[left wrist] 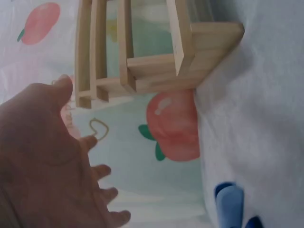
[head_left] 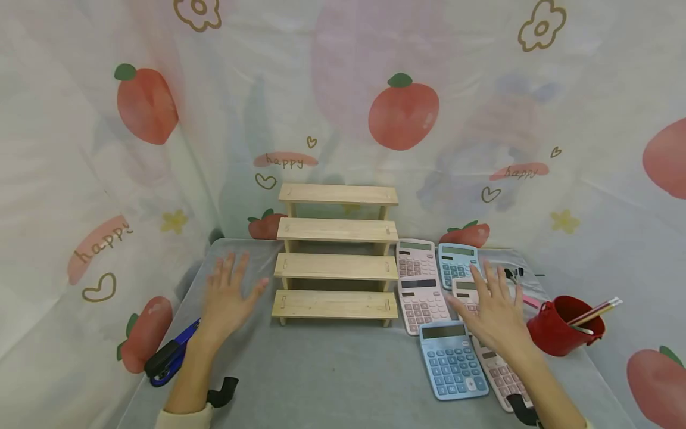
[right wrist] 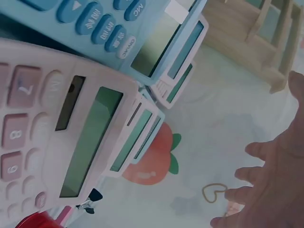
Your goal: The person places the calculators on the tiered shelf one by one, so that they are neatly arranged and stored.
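My left hand (head_left: 227,304) hovers with fingers spread, left of a four-step wooden shelf (head_left: 336,266), and holds nothing. Beside that forearm lies a blue-and-black stapler-like tool (head_left: 170,354), partly covered. Over on the right, my right hand (head_left: 495,313) is also spread and empty, above several calculators. A blue calculator (head_left: 453,362) lies in front, with a pink calculator (head_left: 501,378) half under the forearm. Behind them are another pink calculator (head_left: 423,305) and a smaller blue one (head_left: 458,257). In the right wrist view, the right hand (right wrist: 273,175) is apart from the calculators.
A red bucket (head_left: 554,333) with pencils (head_left: 595,312) stands at the right edge of the grey-covered table (head_left: 332,375). Small black clips (head_left: 514,273) and a pink item (head_left: 532,301) lie behind it. A printed curtain (head_left: 343,119) closes off the back and sides.
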### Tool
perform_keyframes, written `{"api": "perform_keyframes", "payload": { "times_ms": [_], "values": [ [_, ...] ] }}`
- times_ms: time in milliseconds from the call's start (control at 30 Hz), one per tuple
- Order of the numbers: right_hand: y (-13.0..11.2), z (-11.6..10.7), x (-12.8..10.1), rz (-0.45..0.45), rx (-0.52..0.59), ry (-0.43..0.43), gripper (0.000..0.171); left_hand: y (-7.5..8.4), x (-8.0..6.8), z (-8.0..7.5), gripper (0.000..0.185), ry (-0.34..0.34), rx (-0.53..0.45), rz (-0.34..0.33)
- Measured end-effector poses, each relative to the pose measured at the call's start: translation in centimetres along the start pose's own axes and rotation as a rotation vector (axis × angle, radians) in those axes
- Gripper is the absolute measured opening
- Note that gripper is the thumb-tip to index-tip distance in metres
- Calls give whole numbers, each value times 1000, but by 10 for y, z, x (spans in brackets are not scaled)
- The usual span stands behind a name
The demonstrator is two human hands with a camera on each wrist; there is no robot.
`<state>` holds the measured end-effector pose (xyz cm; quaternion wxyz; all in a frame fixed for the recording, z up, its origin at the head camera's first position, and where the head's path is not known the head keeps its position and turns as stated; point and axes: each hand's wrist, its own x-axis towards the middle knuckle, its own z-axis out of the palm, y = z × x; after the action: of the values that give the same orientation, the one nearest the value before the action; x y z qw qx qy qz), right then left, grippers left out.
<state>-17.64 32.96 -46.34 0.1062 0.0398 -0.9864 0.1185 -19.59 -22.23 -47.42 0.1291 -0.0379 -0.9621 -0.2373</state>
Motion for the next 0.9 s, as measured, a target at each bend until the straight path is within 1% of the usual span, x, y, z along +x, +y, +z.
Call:
{"api": "perform_keyframes", "payload": {
  "times_ms": [100, 233, 300, 400, 467, 533, 633, 767, 833, 900],
  "values": [
    [4, -4, -8, 1, 15, 1, 100, 3, 0, 3, 84, -9, -105, 10],
    [13, -4, -22, 18, 35, -10, 97, 1, 1, 11, 79, -22, -298, -19],
    [19, -3, -29, 33, 47, -22, 96, -1, 2, 15, 77, -15, -372, -38],
    [30, -2, -41, 51, 57, -30, 95, -3, 4, 21, 75, 21, -474, -54],
    [38, -1, -49, 64, 64, -35, 95, -3, 6, 23, 74, 41, -579, -69],
    [45, -2, -55, 82, 64, -56, 96, -2, 6, 26, 74, 42, -711, -101],
    [54, -2, -63, 131, 76, -127, 102, 0, 5, 30, 71, 23, -946, -172],
    [64, 0, -73, 204, 92, -251, 118, 2, 3, 39, 67, -22, -1227, -253],
    [68, 3, -77, 253, 97, -330, 128, 3, 2, 45, 65, -39, -1332, -274],
    [72, 7, -81, 285, 104, -404, 136, 4, 1, 53, 64, -62, -1405, -298]
  ]
}}
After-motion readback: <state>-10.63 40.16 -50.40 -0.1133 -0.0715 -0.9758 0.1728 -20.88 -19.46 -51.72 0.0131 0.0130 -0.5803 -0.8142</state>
